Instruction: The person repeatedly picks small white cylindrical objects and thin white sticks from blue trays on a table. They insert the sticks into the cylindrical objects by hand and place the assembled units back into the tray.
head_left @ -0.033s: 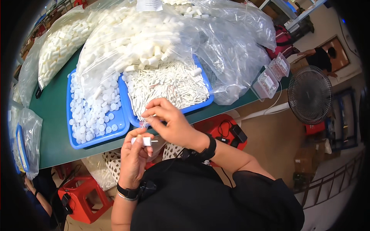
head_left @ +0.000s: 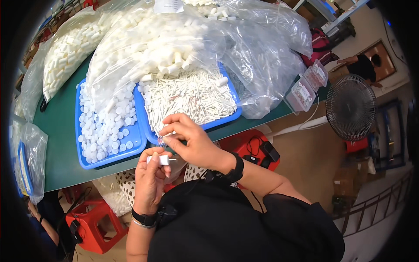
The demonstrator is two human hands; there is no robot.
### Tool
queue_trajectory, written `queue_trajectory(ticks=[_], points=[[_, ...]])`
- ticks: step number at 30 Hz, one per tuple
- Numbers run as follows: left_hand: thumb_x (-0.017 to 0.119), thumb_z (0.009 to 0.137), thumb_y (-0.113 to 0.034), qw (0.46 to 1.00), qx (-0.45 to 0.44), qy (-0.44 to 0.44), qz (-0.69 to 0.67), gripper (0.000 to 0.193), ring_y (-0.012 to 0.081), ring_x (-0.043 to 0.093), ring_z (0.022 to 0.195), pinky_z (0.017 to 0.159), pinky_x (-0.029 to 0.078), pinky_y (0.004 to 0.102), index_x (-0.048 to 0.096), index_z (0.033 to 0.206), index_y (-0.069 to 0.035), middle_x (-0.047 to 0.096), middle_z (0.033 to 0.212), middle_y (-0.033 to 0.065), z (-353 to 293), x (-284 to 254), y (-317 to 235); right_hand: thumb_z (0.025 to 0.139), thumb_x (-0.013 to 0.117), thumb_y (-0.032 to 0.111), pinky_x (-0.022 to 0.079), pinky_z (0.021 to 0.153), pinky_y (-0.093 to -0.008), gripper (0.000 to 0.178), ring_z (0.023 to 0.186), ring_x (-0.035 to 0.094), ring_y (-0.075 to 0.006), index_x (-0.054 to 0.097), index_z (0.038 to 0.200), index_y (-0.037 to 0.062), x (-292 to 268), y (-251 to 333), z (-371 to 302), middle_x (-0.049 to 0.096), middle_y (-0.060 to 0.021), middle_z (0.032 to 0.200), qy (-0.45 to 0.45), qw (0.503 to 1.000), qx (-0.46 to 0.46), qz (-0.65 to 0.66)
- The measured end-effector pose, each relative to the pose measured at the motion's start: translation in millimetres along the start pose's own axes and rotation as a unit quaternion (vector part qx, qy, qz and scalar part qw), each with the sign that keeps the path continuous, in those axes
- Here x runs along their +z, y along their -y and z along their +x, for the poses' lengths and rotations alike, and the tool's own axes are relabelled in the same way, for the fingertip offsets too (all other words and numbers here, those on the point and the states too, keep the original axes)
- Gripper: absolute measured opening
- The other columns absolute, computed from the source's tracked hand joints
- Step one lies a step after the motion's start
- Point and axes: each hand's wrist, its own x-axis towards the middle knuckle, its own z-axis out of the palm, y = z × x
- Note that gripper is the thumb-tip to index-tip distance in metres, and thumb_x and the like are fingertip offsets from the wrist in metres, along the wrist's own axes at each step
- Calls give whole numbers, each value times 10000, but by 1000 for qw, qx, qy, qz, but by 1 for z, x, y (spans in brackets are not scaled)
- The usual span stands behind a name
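My left hand (head_left: 149,179) is closed on a white cylinder (head_left: 163,160), with a thin white pin sticking out of its right end. Just above it, my right hand (head_left: 192,142) pinches a small, thin, clear piece (head_left: 161,142) with a reddish tint, which reaches down toward my left fingers. Whether the left fingers also grip that piece, I cannot tell. Both hands are at the table's near edge, in front of a blue tray (head_left: 239,114) heaped with thin white sticks (head_left: 187,98). To its left, another blue tray (head_left: 139,142) holds round, translucent white caps (head_left: 102,137).
A big clear bag of white cylinders (head_left: 148,43) slumps over both trays on the green table (head_left: 61,144). Clear plastic boxes (head_left: 301,96) sit at the right edge, near a fan (head_left: 351,102). Red stools (head_left: 95,225) stand below. Another person's arm (head_left: 46,225) shows at lower left.
The left hand with the white cylinder has shifted very slightly left. The right thumb has come a little lower and closer to the forefinger around the clear piece.
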Motion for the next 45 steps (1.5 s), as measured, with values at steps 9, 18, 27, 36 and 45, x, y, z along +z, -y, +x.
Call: queue_trajectory(ticks=[9, 18, 27, 36, 45], points=[[560, 1000, -205, 999, -27, 22, -15, 169, 104, 579, 654, 576, 467, 222, 537, 1014, -38, 666, 977, 138, -4, -14, 5, 858, 681, 48, 492, 861, -331, 279, 980, 610, -225, 635, 1131, 10, -22, 2, 2, 613, -101, 1130, 177, 983, 22, -36], [556, 1007, -220, 996, 20, -8, -92, 203, 124, 606, 754, 674, 503, 233, 551, 1066, -26, 659, 1028, 123, -3, -22, 6, 851, 708, 111, 505, 827, -362, 245, 930, 645, -281, 622, 1059, 14, -18, 3, -6, 657, -130, 997, 96, 981, -22, -166], [536, 1020, -216, 992, 46, -32, -113, 190, 99, 588, 817, 724, 498, 231, 525, 1091, -40, 604, 1028, 62, -4, -20, 17, 850, 700, 51, 524, 651, -338, 266, 740, 660, -253, 586, 1081, -14, 6, 14, -25, 648, -144, 928, 118, 977, -34, -173], [528, 1026, -234, 990, 94, -59, -91, 190, 64, 551, 804, 737, 474, 212, 516, 1090, -55, 576, 993, 27, -7, -18, 22, 846, 702, 30, 524, 628, -330, 250, 712, 664, -253, 575, 1055, -20, 16, 9, -23, 634, -138, 839, 120, 970, -63, -204], [543, 1013, -184, 987, 131, -58, 75, 227, 73, 548, 918, 833, 469, 232, 517, 1195, -51, 558, 1083, 31, -6, -25, 36, 868, 673, 27, 507, 619, -353, 213, 709, 664, -271, 578, 1054, -13, 24, -5, -29, 654, -149, 867, 102, 990, 23, -89]])
